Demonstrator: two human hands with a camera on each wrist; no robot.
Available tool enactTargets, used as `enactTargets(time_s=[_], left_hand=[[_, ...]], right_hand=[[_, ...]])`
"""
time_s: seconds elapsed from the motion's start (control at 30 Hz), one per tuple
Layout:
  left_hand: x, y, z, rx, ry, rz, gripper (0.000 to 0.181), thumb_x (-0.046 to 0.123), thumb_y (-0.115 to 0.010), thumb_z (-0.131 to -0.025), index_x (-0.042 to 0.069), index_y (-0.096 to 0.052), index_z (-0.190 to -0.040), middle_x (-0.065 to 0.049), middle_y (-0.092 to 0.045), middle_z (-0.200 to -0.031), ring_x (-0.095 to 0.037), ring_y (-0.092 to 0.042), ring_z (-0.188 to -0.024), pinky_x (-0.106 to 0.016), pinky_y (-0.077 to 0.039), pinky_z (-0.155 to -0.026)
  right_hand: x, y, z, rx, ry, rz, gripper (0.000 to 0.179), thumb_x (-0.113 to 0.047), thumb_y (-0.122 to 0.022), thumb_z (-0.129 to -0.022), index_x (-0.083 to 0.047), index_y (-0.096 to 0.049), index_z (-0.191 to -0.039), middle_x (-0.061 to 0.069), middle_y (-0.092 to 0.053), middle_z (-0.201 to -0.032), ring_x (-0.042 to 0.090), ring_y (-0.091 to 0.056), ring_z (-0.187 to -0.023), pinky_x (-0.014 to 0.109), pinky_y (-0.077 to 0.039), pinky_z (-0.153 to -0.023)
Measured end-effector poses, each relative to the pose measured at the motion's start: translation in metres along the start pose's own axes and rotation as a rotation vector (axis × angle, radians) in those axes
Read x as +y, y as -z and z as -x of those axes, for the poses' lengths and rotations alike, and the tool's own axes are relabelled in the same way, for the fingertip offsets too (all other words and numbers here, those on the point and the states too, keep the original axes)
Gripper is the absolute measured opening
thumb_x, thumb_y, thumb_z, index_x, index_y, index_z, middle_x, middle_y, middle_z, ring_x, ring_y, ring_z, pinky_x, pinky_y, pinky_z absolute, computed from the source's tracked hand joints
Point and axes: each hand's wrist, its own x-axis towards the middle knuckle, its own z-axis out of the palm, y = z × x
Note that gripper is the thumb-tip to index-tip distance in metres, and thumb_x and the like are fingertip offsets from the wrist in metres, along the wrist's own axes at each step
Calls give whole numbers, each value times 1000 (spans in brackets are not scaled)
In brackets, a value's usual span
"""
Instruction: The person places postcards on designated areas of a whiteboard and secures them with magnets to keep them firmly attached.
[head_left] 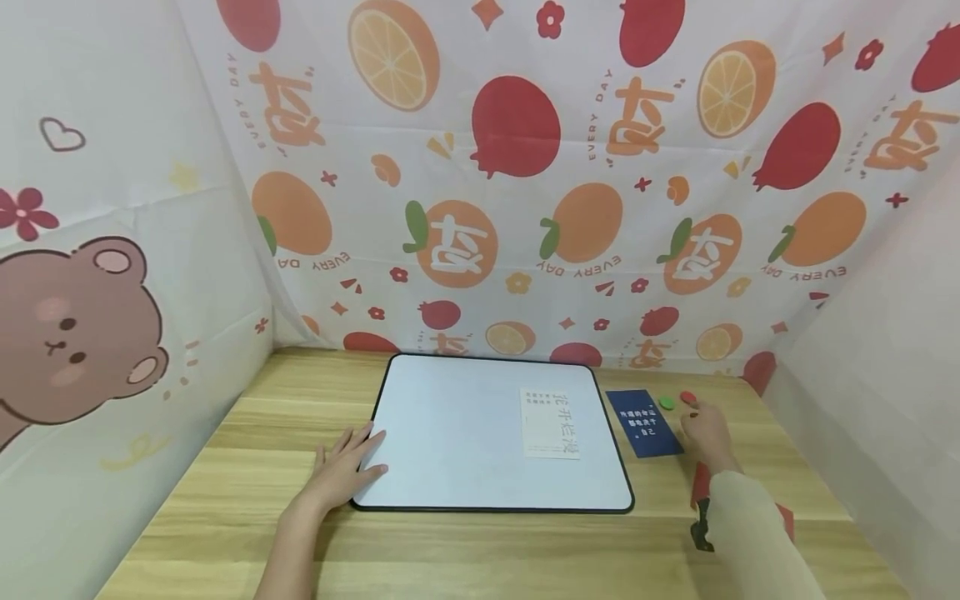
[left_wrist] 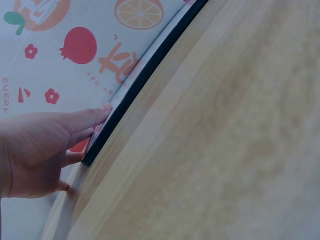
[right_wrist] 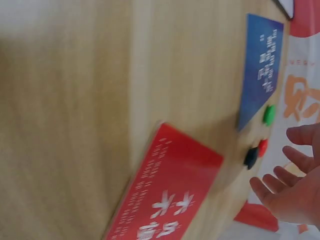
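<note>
A whiteboard [head_left: 457,442] with a thin black frame lies flat on the table. My left hand [head_left: 339,471] rests at its left edge, fingers spread, thumb and fingertips on the board and its frame. A cream card [head_left: 550,422] with printed characters lies on the board's right part. Over at the right, my right hand [head_left: 707,435] hovers by small round magnets, fingers spread and apart in the right wrist view. The green magnet [right_wrist: 269,115], red magnet [right_wrist: 263,147] and black magnet [right_wrist: 251,158] sit on the table just beyond its fingertips.
A blue card [head_left: 644,423] with white print lies between the whiteboard and the magnets. A red card [right_wrist: 167,187] lies nearer, partly hidden by my right forearm in the head view. Fruit-patterned cloth [head_left: 517,217] hangs behind the wooden table [head_left: 480,554].
</note>
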Motion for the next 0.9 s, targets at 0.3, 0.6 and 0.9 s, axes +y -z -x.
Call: enactTargets(time_s=[0.3,0.6,0.9], left_hand=[[0,0,2,2,4,-9,55,28,-59,-89,2,-44,-135,-24,-26,-144,-50,-11,-130,-72,6,-92],[-1,0,0,14,-11,-15,55,27,-60,-89,1,-44,-135,-24,-27,-144,-50,-12,-129,-71,5,-92],[-1,-1,-1,21,-18,-23,55,28,-59,-90,0,-44,-135,-24,-27,-143,-51,-13,-129,-72,4,-92]], right_hand=[[23,-18,0,-88,-5,281,55,-18,-42,-92,19,-29,-131,38,-21,-135,55,-24,-120,61,-22,-98],[21,-19,1,24,15,299,39,-11,-47,-88,17,-48,-115,36,-48,-107,49,-48,-100,57,-41,-82],[16,-20,2,17,-40,237,35,2,-51,-85,17,-47,-116,35,-47,-110,46,-48,-102,54,-41,-85]])
